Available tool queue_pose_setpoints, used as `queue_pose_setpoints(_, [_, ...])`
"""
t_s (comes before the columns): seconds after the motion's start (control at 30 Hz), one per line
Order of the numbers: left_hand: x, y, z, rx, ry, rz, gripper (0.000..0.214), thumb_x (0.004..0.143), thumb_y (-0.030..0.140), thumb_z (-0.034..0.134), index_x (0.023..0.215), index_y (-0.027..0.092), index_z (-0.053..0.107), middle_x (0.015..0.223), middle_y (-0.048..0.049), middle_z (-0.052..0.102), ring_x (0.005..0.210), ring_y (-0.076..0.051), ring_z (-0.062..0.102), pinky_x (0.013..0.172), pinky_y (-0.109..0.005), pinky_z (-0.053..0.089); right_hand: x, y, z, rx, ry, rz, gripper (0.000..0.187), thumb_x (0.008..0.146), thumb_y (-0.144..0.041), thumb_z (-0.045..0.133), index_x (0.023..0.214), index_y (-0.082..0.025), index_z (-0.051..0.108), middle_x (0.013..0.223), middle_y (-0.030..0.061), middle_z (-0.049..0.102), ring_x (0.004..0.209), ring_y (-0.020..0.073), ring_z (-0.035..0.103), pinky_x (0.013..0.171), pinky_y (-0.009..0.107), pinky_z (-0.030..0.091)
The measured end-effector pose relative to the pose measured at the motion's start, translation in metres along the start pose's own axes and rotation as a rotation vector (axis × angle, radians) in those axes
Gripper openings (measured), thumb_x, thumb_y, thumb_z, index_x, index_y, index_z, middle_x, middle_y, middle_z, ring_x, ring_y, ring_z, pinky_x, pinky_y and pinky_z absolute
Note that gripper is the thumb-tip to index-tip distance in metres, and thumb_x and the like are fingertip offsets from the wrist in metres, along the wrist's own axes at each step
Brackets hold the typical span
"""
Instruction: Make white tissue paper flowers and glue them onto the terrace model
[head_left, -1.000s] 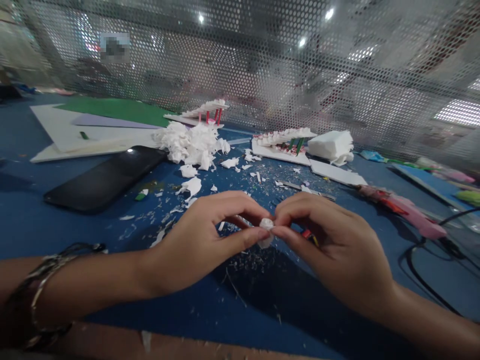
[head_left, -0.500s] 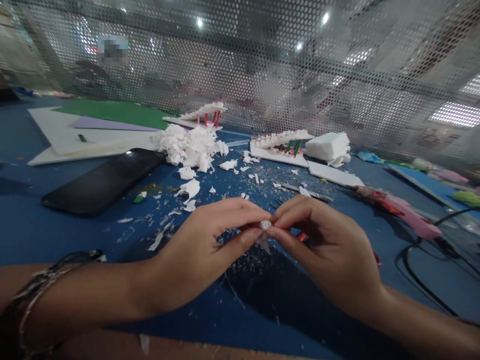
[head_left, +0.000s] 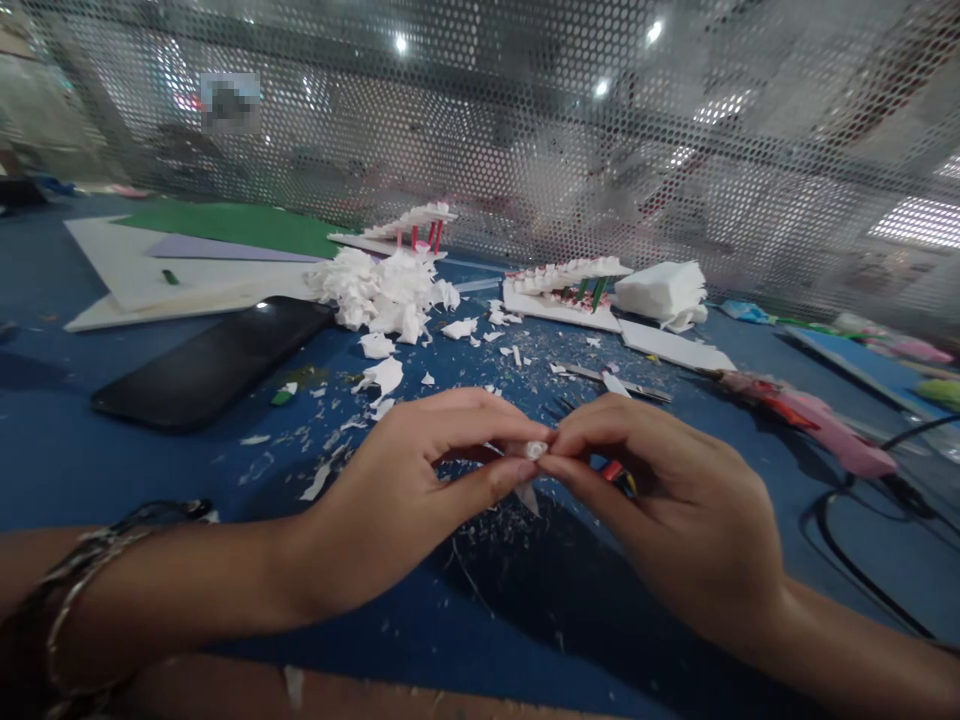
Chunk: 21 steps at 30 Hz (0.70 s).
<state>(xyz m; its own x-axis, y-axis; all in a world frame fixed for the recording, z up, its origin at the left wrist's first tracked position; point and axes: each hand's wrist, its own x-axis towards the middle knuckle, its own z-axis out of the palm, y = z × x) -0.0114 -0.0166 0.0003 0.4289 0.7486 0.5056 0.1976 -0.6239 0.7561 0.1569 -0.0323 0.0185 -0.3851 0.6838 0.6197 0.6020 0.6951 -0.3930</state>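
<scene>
My left hand and my right hand meet over the blue table, fingertips pinched together on a small white paper scrap. A pointed bit of the scrap hangs below the fingers. Something red and yellow shows under my right palm; I cannot make out what it is. A bracelet circles my left wrist. White shreds and crumbs lie scattered on the table around and beneath both hands.
A black phone lies at the left. Behind it are white, green and purple sheets, a heap of white paper bits, two small white models, a tissue stack, a pink tool and a black cable. A perforated screen closes the back.
Both hands stay pinched on the white scrap. It has been worked smaller between the fingertips, less of it showing than a second ago. The view shifted slightly.
</scene>
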Motion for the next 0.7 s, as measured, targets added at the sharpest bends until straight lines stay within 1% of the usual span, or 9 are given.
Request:
queue_pose_setpoints(0.1, [0.0, 0.001, 0.001, -0.029, -0.005, -0.033, 0.012, 0.078, 0.014, 0.056, 0.085, 0.019, 0.064, 0.082, 0.0036, 0.065, 0.074, -0.006, 0.059, 0.066, -0.011, 0.046, 0.001, 0.0, -0.001, -0.031, -0.008, -0.004, 0.007, 0.076, -0.015, 0.058, 0.07, -0.018, 0.056, 0.064, -0.0048, 0.058, 0.054, 0.0042, 0.049, 0.049, 0.015, 0.038])
queue_pose_setpoints(0.23, [0.0, 0.0, 0.002, -0.196, 0.005, -0.133, 0.015, 0.076, 0.017, 0.058, 0.091, 0.02, 0.06, 0.079, 0.0044, 0.067, 0.07, -0.007, 0.062, 0.062, -0.011, 0.049, 0.001, 0.002, -0.004, -0.06, -0.036, -0.021, 0.007, 0.076, -0.013, 0.055, 0.072, -0.018, 0.057, 0.063, -0.0051, 0.056, 0.052, 0.0045, 0.047, 0.047, 0.016, 0.037])
queue_pose_setpoints(0.37, [0.0, -0.001, 0.002, -0.266, -0.014, -0.176, 0.008, 0.075, 0.016, 0.059, 0.082, 0.019, 0.059, 0.075, 0.0046, 0.066, 0.067, -0.006, 0.062, 0.061, -0.01, 0.05, 0.002, 0.001, -0.004, -0.044, -0.04, -0.019, 0.007, 0.076, -0.012, 0.055, 0.071, -0.017, 0.057, 0.062, -0.0049, 0.056, 0.052, 0.0038, 0.047, 0.047, 0.015, 0.037])
queue_pose_setpoints(0.5, [-0.001, -0.003, 0.001, -0.225, -0.01, -0.134, 0.006, 0.075, 0.015, 0.059, 0.078, 0.02, 0.057, 0.074, 0.0061, 0.064, 0.069, -0.005, 0.06, 0.062, -0.008, 0.048, 0.003, 0.007, -0.003, -0.049, -0.038, -0.015, 0.007, 0.075, -0.012, 0.055, 0.071, -0.017, 0.057, 0.062, -0.0048, 0.057, 0.054, 0.0041, 0.049, 0.051, 0.014, 0.041])
queue_pose_setpoints(0.57, [0.0, -0.003, 0.0, -0.173, 0.01, -0.09, 0.008, 0.074, 0.014, 0.06, 0.077, 0.021, 0.057, 0.075, 0.0061, 0.062, 0.069, -0.004, 0.058, 0.063, -0.008, 0.047, 0.006, 0.013, -0.005, -0.068, 0.012, 0.011, 0.008, 0.076, -0.012, 0.054, 0.071, -0.018, 0.056, 0.064, -0.0041, 0.058, 0.057, 0.0055, 0.052, 0.055, 0.015, 0.043])
queue_pose_setpoints(0.63, [0.0, -0.003, -0.002, -0.124, 0.014, -0.061, 0.006, 0.074, 0.015, 0.06, 0.076, 0.02, 0.056, 0.074, 0.0051, 0.061, 0.068, -0.005, 0.057, 0.062, -0.01, 0.046, 0.013, 0.019, -0.014, -0.127, 0.083, 0.05, 0.008, 0.076, -0.015, 0.052, 0.07, -0.019, 0.055, 0.065, -0.0028, 0.059, 0.058, 0.0076, 0.054, 0.057, 0.018, 0.045])
queue_pose_setpoints(0.67, [0.001, -0.003, -0.003, -0.101, 0.016, -0.053, 0.005, 0.074, 0.016, 0.059, 0.075, 0.02, 0.056, 0.072, 0.0045, 0.06, 0.068, -0.006, 0.057, 0.061, -0.012, 0.046, 0.018, 0.022, -0.021, -0.186, 0.093, 0.068, 0.008, 0.076, -0.016, 0.052, 0.069, -0.019, 0.055, 0.064, -0.0021, 0.06, 0.057, 0.0085, 0.054, 0.057, 0.019, 0.045])
queue_pose_setpoints(0.7, [0.001, -0.003, -0.004, -0.077, 0.017, -0.044, 0.004, 0.075, 0.017, 0.059, 0.075, 0.019, 0.056, 0.071, 0.0039, 0.059, 0.067, -0.007, 0.056, 0.06, -0.013, 0.046, 0.023, 0.025, -0.031, -0.254, 0.074, 0.074, 0.009, 0.076, -0.018, 0.051, 0.068, -0.019, 0.056, 0.064, -0.0014, 0.061, 0.057, 0.0093, 0.054, 0.057, 0.021, 0.044])
